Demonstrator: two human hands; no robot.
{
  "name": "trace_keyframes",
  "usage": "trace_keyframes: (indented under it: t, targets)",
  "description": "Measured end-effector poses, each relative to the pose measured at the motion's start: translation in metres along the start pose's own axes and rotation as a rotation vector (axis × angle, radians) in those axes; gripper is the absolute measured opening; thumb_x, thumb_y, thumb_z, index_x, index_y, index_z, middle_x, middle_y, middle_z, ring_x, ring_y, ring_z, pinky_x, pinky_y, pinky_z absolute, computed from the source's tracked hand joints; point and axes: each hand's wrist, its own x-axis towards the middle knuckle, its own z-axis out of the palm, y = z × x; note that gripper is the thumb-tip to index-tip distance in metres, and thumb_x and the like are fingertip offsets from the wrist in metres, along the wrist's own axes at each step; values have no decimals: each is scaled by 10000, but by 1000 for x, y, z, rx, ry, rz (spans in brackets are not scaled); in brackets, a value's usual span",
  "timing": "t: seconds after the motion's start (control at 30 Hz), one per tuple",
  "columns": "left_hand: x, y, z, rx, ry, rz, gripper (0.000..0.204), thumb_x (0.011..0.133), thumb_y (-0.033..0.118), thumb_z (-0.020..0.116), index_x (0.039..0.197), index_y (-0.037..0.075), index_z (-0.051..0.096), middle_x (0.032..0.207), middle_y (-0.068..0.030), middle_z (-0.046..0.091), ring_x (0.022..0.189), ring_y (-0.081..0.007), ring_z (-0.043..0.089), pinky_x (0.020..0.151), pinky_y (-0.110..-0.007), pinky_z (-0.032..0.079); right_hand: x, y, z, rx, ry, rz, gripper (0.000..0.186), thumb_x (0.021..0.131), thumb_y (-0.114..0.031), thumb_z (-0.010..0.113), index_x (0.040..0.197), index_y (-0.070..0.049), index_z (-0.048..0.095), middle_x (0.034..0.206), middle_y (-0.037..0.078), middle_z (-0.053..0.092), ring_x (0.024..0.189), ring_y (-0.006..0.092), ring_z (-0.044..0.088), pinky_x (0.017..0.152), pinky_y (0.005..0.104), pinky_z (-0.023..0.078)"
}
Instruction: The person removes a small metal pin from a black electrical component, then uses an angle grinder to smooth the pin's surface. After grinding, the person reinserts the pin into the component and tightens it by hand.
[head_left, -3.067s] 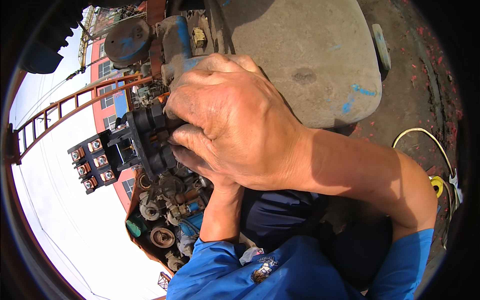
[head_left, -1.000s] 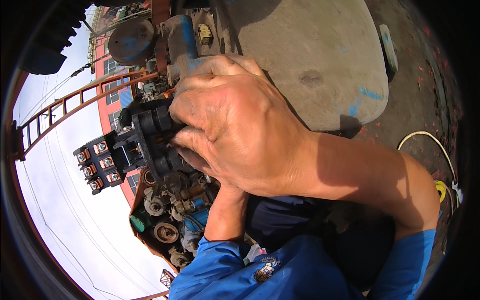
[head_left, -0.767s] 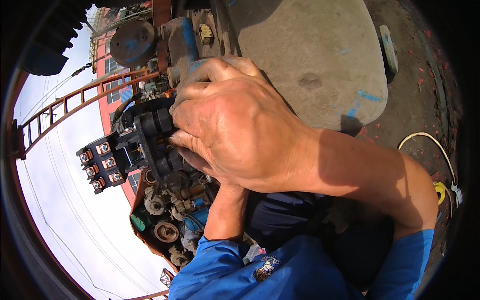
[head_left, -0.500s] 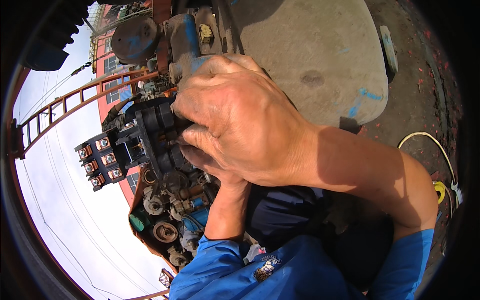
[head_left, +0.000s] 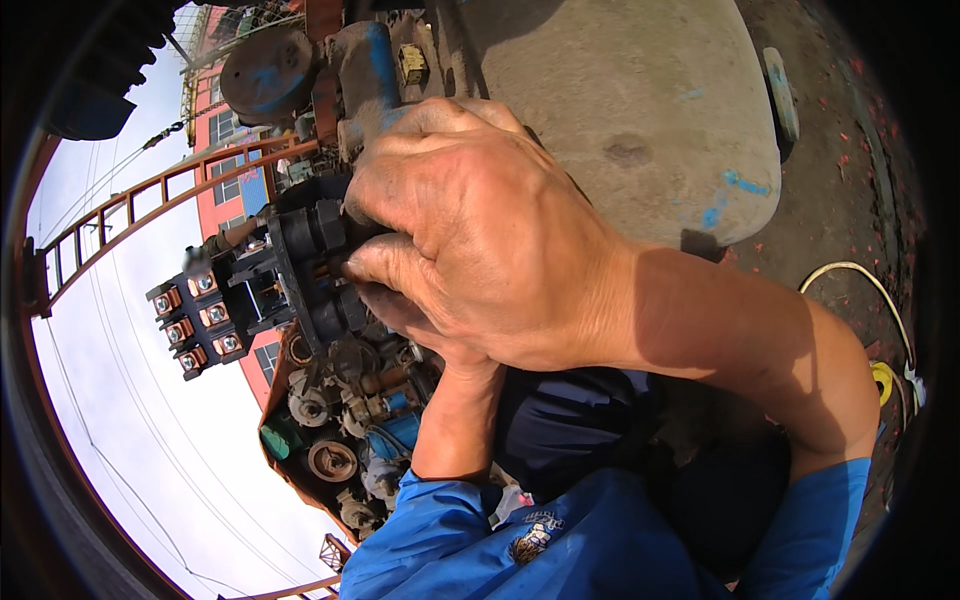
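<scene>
A black electrical switch (head_left: 290,280) is held up left of the middle. Rows of copper screw terminals (head_left: 215,315) face away from my hands, and two black round parts stick out on the near side of its plate. My right hand (head_left: 480,230) is closed at this near side, its thumb and bent fingers close against the switch. Underneath lies my left hand (head_left: 415,325), largely covered by the right, with closed fingers beside the switch. Where the fingertips touch is hidden.
Beyond the switch is a heap of used machine parts (head_left: 350,430). A worn pale board (head_left: 640,110) lies at the upper right, near a looped pale cable (head_left: 870,280). A rusty ladder-like frame (head_left: 170,190) stands left. Another person's arm (head_left: 240,233) shows behind the switch.
My right thumb has slid slightly left along the near side of the switch. The switch has shifted slightly left, and the other person behind it has moved.
</scene>
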Motion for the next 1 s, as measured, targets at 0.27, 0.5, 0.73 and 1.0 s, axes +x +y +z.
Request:
trace_keyframes:
  t: [0.27,0.5,0.73,1.0]
  targets:
    - [-3,1,2,-28,1,-7,587,987,286,695,1423,48,384,1365,-123,516,1247,-228,563,1045,-380,473,-3,7,7,-26,23,-89,186,909,-172,641,838,-32,740,904,164,735,1039,345,637,1029,465,412]
    - [-4,1,-2,-30,12,-11,590,986,290,697,1424,49,383,1364,-122,517,1247,-228,564,1045,-379,474,1,2,8,-36,59,-63,171,862,-127,608,798,-37,740,899,166,738,1008,352,648,1015,455,427]
    - [-5,3,-8,-27,22,-6,594,984,293,699,1424,49,383,1364,-122,517,1246,-228,565,1045,-379,474,3,-1,-1,-31,-108,-28,193,892,-196,647,852,-56,774,891,144,745,1043,344,640,1031,457,411]
    - [1,-22,12,-54,36,55,599,983,297,702,1425,50,383,1363,-122,518,1246,-228,565,1045,-379,474,0,17,6,-16,21,-12,216,814,-183,758,884,11,694,898,159,668,1003,356,614,967,475,423]
